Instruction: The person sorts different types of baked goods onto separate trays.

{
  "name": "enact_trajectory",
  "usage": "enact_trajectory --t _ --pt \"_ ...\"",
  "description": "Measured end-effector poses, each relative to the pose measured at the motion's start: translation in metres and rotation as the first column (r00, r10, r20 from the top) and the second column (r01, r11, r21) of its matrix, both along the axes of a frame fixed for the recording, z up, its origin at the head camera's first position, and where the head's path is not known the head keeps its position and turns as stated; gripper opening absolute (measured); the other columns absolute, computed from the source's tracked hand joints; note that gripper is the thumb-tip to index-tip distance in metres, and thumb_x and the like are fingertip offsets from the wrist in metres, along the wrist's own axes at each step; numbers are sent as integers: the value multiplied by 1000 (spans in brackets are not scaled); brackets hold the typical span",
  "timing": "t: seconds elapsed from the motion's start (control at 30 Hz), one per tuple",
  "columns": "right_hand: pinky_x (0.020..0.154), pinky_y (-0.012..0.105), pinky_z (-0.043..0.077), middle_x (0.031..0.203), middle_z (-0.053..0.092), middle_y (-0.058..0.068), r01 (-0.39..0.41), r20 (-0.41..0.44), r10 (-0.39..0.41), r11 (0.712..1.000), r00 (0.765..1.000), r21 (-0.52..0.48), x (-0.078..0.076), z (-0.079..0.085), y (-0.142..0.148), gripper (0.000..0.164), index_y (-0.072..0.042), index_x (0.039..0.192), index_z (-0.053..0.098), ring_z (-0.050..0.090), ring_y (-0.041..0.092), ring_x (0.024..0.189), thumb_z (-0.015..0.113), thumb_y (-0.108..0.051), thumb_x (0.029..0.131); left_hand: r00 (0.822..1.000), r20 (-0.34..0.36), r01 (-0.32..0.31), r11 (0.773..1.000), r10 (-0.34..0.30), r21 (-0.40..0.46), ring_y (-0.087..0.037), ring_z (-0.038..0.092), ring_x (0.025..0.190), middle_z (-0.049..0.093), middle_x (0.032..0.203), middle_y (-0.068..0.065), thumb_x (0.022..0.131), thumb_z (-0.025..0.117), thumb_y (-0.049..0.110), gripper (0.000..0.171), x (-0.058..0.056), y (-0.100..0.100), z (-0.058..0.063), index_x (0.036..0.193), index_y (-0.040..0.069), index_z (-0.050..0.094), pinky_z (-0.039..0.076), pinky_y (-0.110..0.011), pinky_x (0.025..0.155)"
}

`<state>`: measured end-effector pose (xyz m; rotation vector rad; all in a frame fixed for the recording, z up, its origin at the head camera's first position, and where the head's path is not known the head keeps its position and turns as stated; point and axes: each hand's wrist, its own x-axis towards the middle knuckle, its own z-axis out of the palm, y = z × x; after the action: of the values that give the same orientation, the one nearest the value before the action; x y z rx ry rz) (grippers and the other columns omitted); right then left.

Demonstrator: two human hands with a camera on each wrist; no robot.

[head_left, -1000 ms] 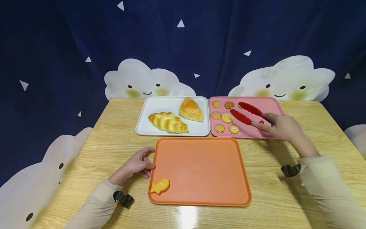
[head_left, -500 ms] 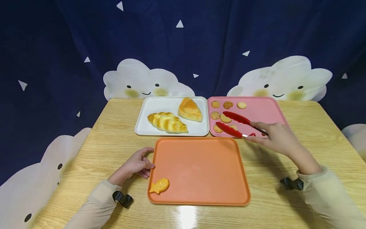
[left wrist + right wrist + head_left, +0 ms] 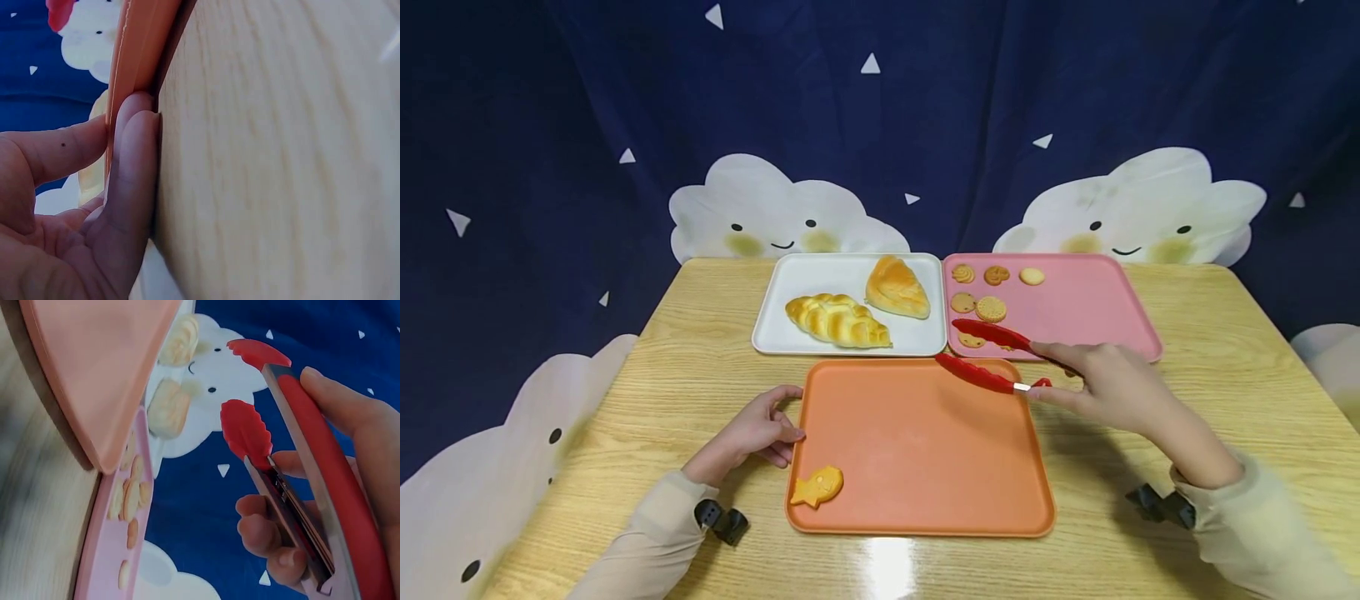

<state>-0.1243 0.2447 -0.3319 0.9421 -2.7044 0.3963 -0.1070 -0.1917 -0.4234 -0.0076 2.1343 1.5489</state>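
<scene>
My right hand (image 3: 1112, 383) holds red tongs (image 3: 977, 375) with black and metal handles. Their tips stand apart, over the seam between the pink tray (image 3: 1090, 304) and the orange tray (image 3: 917, 450); nothing is between them in the right wrist view. At the orange tray's left edge, my left hand (image 3: 760, 429) holds the rim, its thumb (image 3: 69, 150) on one side and fingers against the other. A fish-shaped cookie (image 3: 817, 487) lies in that tray's near left corner. Several cookies (image 3: 991, 309) sit in the pink tray; the tongs partly hide the nearest ones.
Left of the pink tray stands a white tray (image 3: 775, 333) with a braided bread (image 3: 838, 321) and a triangular bread (image 3: 897, 288). All three trays rest on a wooden table (image 3: 700, 333). A dark blue cloud-patterned curtain (image 3: 880, 125) hangs behind.
My right hand has moved left and toward me with the tongs, from above the pink tray to the orange tray's far edge. The left hand has stayed at the rim.
</scene>
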Motion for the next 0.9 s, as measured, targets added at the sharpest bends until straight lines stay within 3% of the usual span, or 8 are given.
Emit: enact_trajectory --t 0.13,0.33,0.43,0.57,0.7,0.9 --pt "58 34 48 91 68 1 -30 18 31 999 999 -10 3 -4 -6 53 -12 110 65 59 11 68 74 -46 71 1000 6 -2 1000 2 -1 -15 57 45 59 66 -9 81 60 -3 62 0 0 0 136 1 30 53 -36 45" --pt "66 32 49 98 66 -2 -100 22 100 995 995 -14 3 -12 -17 54 -13 111 66 57 9 77 75 -45 69 1000 7 1 1000 -1 1 -16 57 45 59 66 -9 81 60 -3 62 1 0 2 136 1 30 53 -36 45" --pt "57 24 45 79 65 -7 -125 59 124 992 991 18 5 -15 -24 56 -13 112 66 52 4 65 73 -49 70 1000 1 3 1000 -3 4 -16 57 45 59 67 -9 82 60 -3 62 1 1 2 136 1 30 53 -35 44" --pt "42 18 23 53 38 -18 -158 134 147 985 980 76 10 -16 -36 60 -12 112 66 26 -1 47 64 -57 74 1000 4 8 1000 -8 11 -16 57 45 59 66 -9 81 60 -3 63 1 2 3 136 0 29 53 -36 45" --pt "43 18 18 57 39 -16 -216 177 196 971 964 102 15 -16 -50 61 -14 114 65 21 1 47 59 -61 76 1000 7 6 1000 -6 8 -16 57 45 59 66 -9 81 60 -3 62 1 2 2 136 1 30 53 -35 45" --pt "41 16 19 65 51 -12 -318 183 296 942 937 108 18 -18 -69 61 -17 117 63 26 1 47 58 -62 76 1000 6 -1 1000 1 -1 -16 57 45 59 67 -9 81 60 -3 62 0 1 2 136 1 30 53 -35 44"
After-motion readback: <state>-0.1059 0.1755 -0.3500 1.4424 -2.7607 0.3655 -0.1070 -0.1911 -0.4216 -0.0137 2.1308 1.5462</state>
